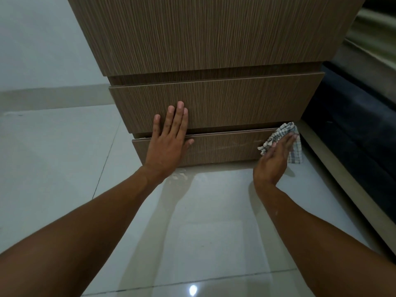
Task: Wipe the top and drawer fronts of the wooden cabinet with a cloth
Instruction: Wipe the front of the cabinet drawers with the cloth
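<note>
A brown wood-grain cabinet point(214, 39) fills the upper middle of the head view, with a middle drawer front point(235, 101) and a bottom drawer front point(225, 146) near the floor. My left hand point(169, 140) lies flat with fingers spread across the gap between those two drawer fronts. My right hand point(274, 157) presses a white checked cloth point(285, 138) against the right end of the bottom drawer front. Faint smears show on that drawer between my hands. The cabinet's top is out of view.
Glossy pale floor tiles point(203, 232) lie under my arms, with a small patch of crumbs or dust point(179, 175) at the cabinet's foot. A dark piece of furniture point(353, 129) stands close on the right. A pale wall point(42, 50) is at the left.
</note>
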